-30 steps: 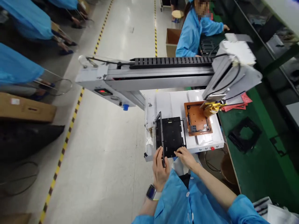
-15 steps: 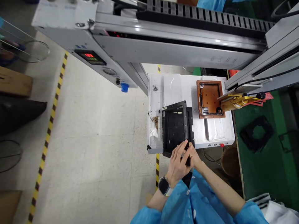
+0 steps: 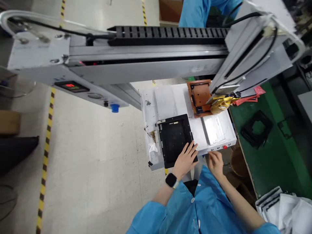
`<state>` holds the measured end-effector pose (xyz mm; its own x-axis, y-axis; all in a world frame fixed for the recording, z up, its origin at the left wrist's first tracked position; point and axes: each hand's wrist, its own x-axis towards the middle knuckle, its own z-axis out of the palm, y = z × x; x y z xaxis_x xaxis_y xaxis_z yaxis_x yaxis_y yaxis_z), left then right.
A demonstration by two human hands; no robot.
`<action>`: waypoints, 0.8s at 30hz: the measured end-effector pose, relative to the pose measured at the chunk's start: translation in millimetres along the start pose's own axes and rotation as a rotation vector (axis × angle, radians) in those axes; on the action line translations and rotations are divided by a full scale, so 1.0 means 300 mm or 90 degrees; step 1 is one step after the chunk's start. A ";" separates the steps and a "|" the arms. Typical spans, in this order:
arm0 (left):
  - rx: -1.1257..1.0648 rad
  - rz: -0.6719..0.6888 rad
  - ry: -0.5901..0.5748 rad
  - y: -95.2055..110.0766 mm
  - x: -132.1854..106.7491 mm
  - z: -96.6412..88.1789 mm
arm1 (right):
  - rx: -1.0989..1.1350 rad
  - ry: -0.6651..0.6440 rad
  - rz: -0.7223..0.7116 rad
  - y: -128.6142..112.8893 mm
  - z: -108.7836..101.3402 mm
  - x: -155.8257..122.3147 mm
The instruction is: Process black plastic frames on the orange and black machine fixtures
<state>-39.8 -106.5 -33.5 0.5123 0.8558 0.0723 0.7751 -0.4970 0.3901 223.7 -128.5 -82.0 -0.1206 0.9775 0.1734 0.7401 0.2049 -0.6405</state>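
Observation:
A black rectangular frame or housing (image 3: 174, 139) lies on the left part of the white machine bed (image 3: 185, 97), its near end jutting past the front edge. My left hand (image 3: 185, 159), with a watch on its wrist, rests on the frame's near right corner. Its fingers are stretched out over the rim. To the right, apart from the frame, my right hand (image 3: 215, 162) is closed beside the bed's front edge, just below the buttons. Its fingers are curled together, and whatever they hold, if anything, is hidden.
An orange-brown fixture (image 3: 200, 97) sits at the back right of the bed, beside a yellow tool head (image 3: 220, 105). A gantry beam (image 3: 151, 70) spans above. On the green table (image 3: 265, 156) lie black frames (image 3: 257, 128). A red button (image 3: 224, 147) is on the bed's front.
The black frame has gone from tilted to flatter on the bed. My right hand has left it and moved right to the bed's front edge. The camera view has shifted.

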 end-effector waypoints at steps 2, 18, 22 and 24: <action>0.013 0.020 -0.044 -0.016 0.019 0.035 | -0.070 0.091 0.092 0.141 -0.110 0.012; -0.323 -0.323 -0.397 0.303 -0.332 0.395 | -0.484 0.194 0.683 0.765 -0.402 0.034; -0.253 -0.587 -0.613 0.312 -0.414 0.561 | -0.522 0.182 0.644 0.773 -0.384 0.020; -0.215 -0.645 -0.658 0.319 -0.417 0.633 | -0.531 0.178 0.633 0.780 -0.382 0.009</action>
<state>40.6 -288.5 -179.7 -0.0376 0.2588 -0.9652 0.9075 0.4133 0.0755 472.5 -83.8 -145.7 0.7698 0.6281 0.1133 0.6272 -0.7774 0.0477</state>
